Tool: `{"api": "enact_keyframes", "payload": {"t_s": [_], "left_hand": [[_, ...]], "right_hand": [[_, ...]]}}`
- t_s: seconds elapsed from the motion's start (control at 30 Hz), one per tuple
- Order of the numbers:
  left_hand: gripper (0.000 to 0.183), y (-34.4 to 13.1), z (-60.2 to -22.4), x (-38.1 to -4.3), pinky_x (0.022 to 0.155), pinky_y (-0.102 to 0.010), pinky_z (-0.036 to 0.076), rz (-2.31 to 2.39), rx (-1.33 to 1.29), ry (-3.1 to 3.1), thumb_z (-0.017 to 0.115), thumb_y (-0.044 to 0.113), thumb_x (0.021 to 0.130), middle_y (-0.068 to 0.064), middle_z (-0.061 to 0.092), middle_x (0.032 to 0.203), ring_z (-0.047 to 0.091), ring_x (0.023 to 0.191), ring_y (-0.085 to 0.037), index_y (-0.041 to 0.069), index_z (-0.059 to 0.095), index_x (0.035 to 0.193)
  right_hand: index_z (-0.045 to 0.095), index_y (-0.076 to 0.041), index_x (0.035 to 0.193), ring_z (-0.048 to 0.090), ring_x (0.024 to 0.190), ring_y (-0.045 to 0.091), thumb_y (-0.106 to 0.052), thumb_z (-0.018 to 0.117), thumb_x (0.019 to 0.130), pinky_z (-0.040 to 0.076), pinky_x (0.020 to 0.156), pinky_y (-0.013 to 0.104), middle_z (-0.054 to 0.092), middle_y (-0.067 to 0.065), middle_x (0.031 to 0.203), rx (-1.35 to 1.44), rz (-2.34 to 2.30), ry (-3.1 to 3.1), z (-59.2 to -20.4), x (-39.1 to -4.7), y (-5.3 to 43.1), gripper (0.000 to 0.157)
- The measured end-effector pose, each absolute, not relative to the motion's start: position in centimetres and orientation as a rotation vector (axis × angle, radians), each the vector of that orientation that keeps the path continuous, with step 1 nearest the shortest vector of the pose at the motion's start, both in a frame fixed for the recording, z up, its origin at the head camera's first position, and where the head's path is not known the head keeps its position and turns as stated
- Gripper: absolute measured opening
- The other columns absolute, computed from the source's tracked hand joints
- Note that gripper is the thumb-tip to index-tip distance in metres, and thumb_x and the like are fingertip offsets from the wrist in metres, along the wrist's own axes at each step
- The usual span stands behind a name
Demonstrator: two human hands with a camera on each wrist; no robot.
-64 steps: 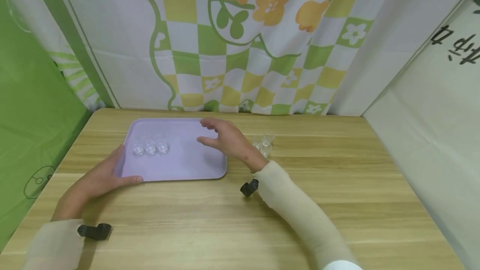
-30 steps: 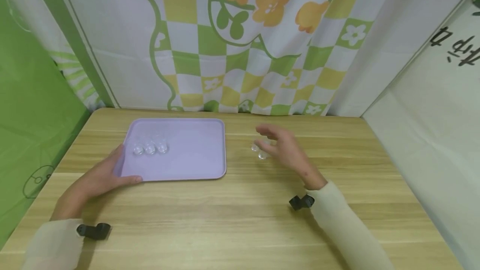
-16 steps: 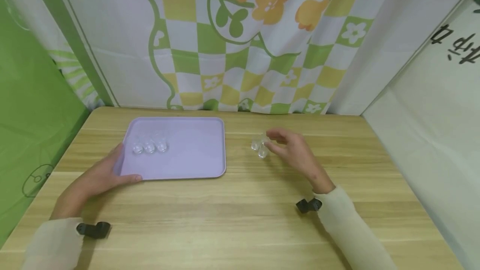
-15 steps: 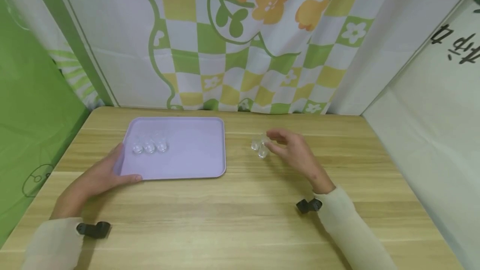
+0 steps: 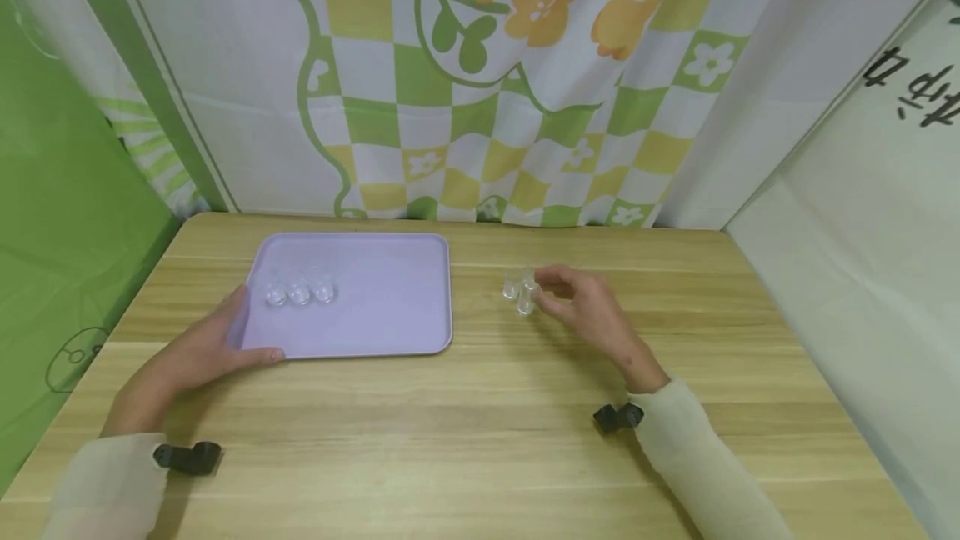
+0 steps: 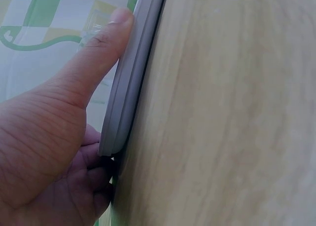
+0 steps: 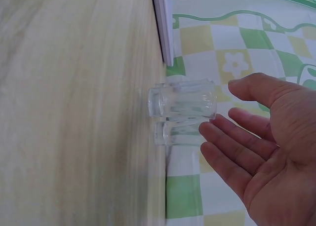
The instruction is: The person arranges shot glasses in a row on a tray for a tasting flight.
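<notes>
Right wrist: R hand [image 7: 279,164] is hanging beside glasses [image 7: 185,101], fingers wide, so step is prob. needing soft pinch w/o nudging others, & L hand [image 5: 201,357] is gripping tray [image 5: 393,294].

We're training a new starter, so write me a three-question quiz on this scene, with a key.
1. Multiple choice: what stands on the bare table just right of the tray?
A) metal spoons
B) clear glasses
C) paper plates

2. True or false: the left grip is at the tray's far right corner.

3. Fill in: the grip beside the off-tray glasses is the person's ___ one.

Key:
1. B
2. False; it is at the near left corner.
3. right
</notes>
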State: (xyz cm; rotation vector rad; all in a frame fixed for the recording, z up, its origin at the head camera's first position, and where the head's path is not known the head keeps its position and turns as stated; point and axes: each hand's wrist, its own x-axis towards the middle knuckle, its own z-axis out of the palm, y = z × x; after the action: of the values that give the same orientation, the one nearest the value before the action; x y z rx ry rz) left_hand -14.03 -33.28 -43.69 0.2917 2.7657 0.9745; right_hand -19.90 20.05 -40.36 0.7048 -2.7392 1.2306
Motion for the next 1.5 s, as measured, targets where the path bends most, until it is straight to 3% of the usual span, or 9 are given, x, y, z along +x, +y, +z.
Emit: {"api": "enact_keyframes", "payload": {"t_s": [0.37, 1.5], "left_hand": [[0.126, -33.3, -43.7, -14.0, 0.117, -0.070, 0.010, 1.008, 0.326, 2.776, 0.082, 0.045, 0.088, -0.039, 0.000, 0.162, 0.007, 0.146, -0.060, -0.003, -0.009, 0.161], [0.126, -33.3, -43.8, -14.0, 0.118, -0.070, 0.008, 1.006, 0.321, 2.771, 0.081, 0.045, 0.088, -0.037, -0.002, 0.163, 0.005, 0.148, -0.058, -0.001, -0.011, 0.161]], "right_hand": [[0.065, 0.005, 0.130, 0.068, 0.113, 0.036, -0.018, 0.074, 0.098, 0.057, 0.096, 0.046, 0.068, 0.021, 0.127, 0.669, 1.266, -2.794, -40.5, -19.9, 20.0, 0.040], [0.063, 0.009, 0.130, 0.072, 0.104, 0.035, -0.003, 0.075, 0.094, 0.061, 0.087, 0.036, 0.068, 0.024, 0.124, 0.669, 1.299, -2.801, -41.4, -20.1, 19.4, 0.040]]}}
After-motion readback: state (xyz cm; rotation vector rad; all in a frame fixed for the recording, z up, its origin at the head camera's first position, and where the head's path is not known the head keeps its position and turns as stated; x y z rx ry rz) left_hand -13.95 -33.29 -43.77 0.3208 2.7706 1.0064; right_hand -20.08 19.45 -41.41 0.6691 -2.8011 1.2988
